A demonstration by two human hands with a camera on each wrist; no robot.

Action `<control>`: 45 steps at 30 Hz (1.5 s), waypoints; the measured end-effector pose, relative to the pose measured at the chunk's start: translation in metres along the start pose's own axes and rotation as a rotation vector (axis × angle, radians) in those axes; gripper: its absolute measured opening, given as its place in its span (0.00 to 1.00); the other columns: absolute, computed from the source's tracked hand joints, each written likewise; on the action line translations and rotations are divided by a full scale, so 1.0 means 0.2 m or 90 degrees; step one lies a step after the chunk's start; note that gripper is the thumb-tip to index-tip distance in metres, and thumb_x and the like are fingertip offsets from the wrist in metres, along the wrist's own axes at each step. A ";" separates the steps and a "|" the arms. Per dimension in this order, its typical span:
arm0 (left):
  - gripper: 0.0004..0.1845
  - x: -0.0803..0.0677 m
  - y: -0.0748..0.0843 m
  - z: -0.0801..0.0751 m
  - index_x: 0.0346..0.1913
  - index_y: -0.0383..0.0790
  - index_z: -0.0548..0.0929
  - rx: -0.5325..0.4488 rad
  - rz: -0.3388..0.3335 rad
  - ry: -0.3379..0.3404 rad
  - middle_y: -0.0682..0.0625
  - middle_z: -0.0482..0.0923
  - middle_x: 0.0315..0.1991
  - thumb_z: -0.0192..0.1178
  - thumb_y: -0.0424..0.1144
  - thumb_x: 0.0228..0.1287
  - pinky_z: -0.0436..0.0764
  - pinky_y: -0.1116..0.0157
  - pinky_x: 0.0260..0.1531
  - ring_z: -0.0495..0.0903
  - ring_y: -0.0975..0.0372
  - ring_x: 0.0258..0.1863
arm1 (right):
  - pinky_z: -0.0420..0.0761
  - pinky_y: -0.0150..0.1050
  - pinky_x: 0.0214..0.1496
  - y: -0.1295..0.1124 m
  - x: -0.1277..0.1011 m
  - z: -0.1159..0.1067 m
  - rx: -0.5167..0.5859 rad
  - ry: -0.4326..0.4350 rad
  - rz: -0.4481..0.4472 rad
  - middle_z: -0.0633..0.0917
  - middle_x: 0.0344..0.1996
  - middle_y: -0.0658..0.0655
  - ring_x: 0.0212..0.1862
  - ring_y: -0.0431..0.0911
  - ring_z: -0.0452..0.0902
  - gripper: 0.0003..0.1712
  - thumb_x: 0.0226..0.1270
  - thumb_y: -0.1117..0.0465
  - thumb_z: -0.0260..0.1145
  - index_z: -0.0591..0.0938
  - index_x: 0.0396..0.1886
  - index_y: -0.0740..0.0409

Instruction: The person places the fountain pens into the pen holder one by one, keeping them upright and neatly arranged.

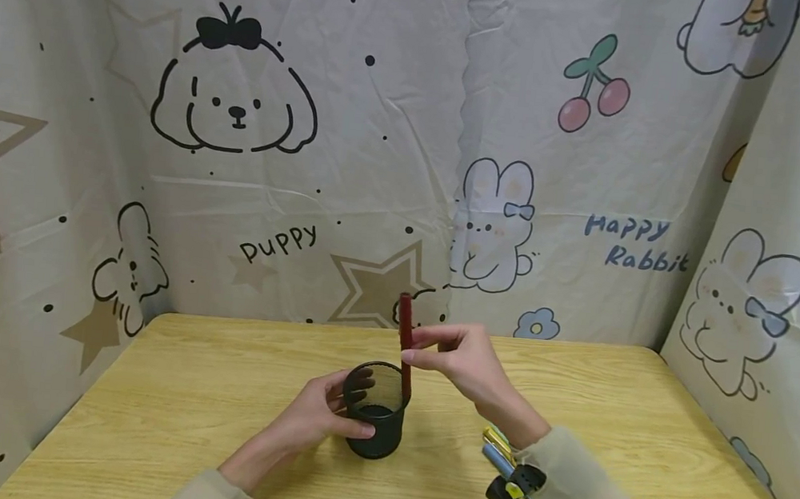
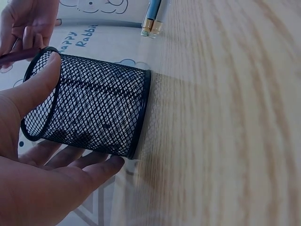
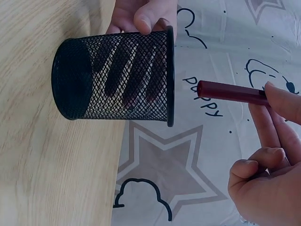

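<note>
A black mesh pen cup (image 1: 375,432) (image 2: 94,108) (image 3: 117,80) stands upright near the middle of the wooden table (image 1: 212,400). My left hand (image 1: 322,419) (image 2: 42,188) grips it from the left, thumb on the near wall and fingers (image 3: 141,14) round the far side. My right hand (image 1: 450,359) (image 3: 268,179) pinches a dark red pen (image 1: 404,330) (image 3: 230,92) and holds it almost upright. The pen's lower end is over the cup's right rim; the right wrist view shows a small gap between them. The cup looks empty inside.
Several pens, yellow and blue (image 1: 498,448) (image 2: 151,19), lie on the table to the right of the cup, beside my right wrist. Cartoon-print curtains (image 1: 380,159) close off the table at the back and on both sides.
</note>
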State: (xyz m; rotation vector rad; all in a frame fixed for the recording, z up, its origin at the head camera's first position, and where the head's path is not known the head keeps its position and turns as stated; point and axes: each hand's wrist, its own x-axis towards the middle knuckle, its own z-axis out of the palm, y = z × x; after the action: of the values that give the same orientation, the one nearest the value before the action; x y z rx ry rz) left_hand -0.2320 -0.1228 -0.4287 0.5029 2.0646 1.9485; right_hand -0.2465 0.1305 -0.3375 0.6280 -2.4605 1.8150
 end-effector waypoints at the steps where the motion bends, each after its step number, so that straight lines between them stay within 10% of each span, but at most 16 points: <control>1: 0.45 0.00 0.00 0.00 0.78 0.33 0.69 0.002 -0.002 0.001 0.32 0.70 0.73 0.79 0.29 0.58 0.69 0.46 0.71 0.69 0.38 0.72 | 0.66 0.34 0.31 0.00 0.00 0.01 0.003 0.000 -0.003 0.92 0.41 0.57 0.30 0.45 0.66 0.14 0.62 0.61 0.80 0.93 0.46 0.63; 45: 0.42 0.01 -0.01 0.00 0.76 0.37 0.73 -0.021 -0.008 -0.006 0.37 0.74 0.71 0.79 0.28 0.58 0.74 0.50 0.69 0.74 0.44 0.70 | 0.79 0.33 0.38 0.19 0.08 0.19 -0.028 -0.083 -0.029 0.92 0.39 0.50 0.40 0.45 0.83 0.11 0.65 0.63 0.79 0.93 0.46 0.59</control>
State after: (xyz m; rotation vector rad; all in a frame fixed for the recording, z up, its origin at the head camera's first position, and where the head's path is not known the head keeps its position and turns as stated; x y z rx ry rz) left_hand -0.2338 -0.1212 -0.4309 0.4893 2.0215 1.9655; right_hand -0.2650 0.0996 -0.3797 0.8179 -2.5364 1.7517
